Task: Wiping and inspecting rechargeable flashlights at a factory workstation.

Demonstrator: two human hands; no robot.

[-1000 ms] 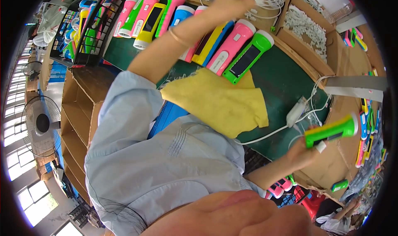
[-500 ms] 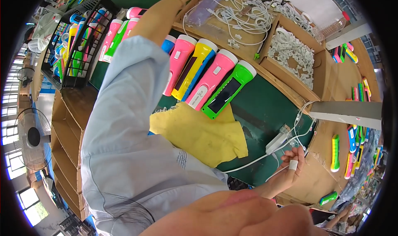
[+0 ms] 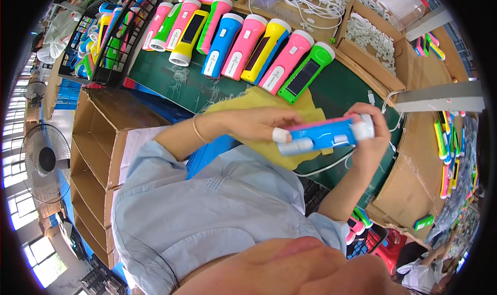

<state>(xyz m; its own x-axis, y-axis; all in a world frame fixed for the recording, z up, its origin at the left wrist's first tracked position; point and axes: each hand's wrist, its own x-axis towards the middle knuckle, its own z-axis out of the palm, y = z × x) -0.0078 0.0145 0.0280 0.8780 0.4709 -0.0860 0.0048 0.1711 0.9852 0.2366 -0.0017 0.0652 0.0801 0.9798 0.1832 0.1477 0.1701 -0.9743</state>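
Your left fingers [image 3: 281, 135] pinch the tail of the blue-and-pink flashlight [image 3: 317, 135]; your right fingers [image 3: 361, 108] wrap its white head, seemingly to steady it over the yellow cloth [image 3: 273, 158]. Beyond, other flashlights [image 3: 245, 47] lie side by side on the green bench [image 3: 161, 72], apparently for easy reach.

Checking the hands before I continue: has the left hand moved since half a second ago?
Yes, back toward the body: the left hand had reached beyond the flashlight row; now it is on the row's near side, above the yellow cloth.
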